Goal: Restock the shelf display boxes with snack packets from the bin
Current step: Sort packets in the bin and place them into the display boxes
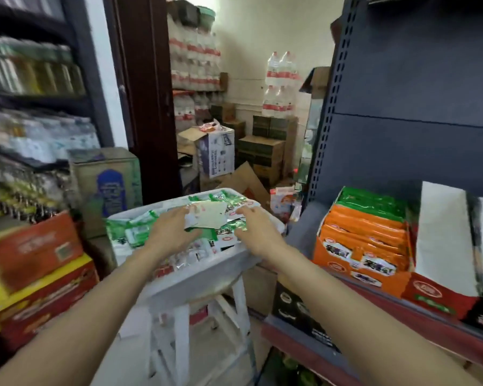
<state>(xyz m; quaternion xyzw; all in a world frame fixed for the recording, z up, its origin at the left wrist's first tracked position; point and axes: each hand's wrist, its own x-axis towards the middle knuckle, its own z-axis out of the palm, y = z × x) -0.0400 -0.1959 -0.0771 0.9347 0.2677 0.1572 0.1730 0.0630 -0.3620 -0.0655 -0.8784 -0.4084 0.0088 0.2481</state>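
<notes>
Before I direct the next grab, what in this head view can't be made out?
- Left hand fingertips: blurred, hidden among packets in the bin; grip unclear.
- Right hand: the same.
- Bin's depth: covered by packets.
- Orange display box print: blurred.
- Shelf right end: cut off by the frame edge.

We see 2 bare forearms with no sleeves reaching the frame, and the left hand (171,227) and right hand (255,229) wear no gloves, rings, watch or bands that we can make out.
</notes>
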